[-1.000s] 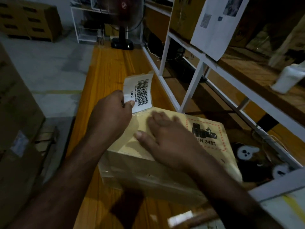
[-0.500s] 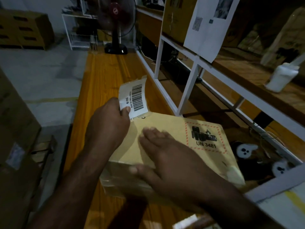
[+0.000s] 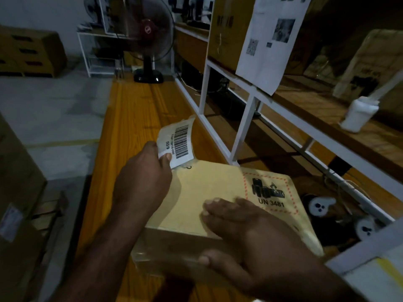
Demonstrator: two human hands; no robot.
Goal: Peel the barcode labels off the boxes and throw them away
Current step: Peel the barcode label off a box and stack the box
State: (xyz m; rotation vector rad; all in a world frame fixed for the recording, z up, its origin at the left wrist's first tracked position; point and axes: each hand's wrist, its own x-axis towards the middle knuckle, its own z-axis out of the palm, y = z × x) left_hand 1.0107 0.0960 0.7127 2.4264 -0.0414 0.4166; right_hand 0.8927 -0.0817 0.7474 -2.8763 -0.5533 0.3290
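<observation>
A tan cardboard box (image 3: pixel 209 192) with a red-dashed "UN 3481" battery mark lies on the orange wooden bench (image 3: pixel 135 114). My left hand (image 3: pixel 141 184) pinches a white barcode label (image 3: pixel 178 142) at its near corner; the label curls up off the box's far left corner, its lower edge still at the box. My right hand (image 3: pixel 246 240) lies flat on the box top, thumb wrapped over the near side, holding it down.
A white metal shelf frame (image 3: pixel 244 127) runs along the right, with a hanging paper sheet (image 3: pixel 272 40), a white bottle (image 3: pixel 357 114) and boxes. A black fan (image 3: pixel 148 40) stands at the bench's far end. Large cartons (image 3: pixel 15 192) stand left. Round white devices (image 3: pixel 320 205) lie beneath the shelf.
My left hand has pulled the label further up and back off the box. My right hand slid toward the near edge, its thumb now over the side.
</observation>
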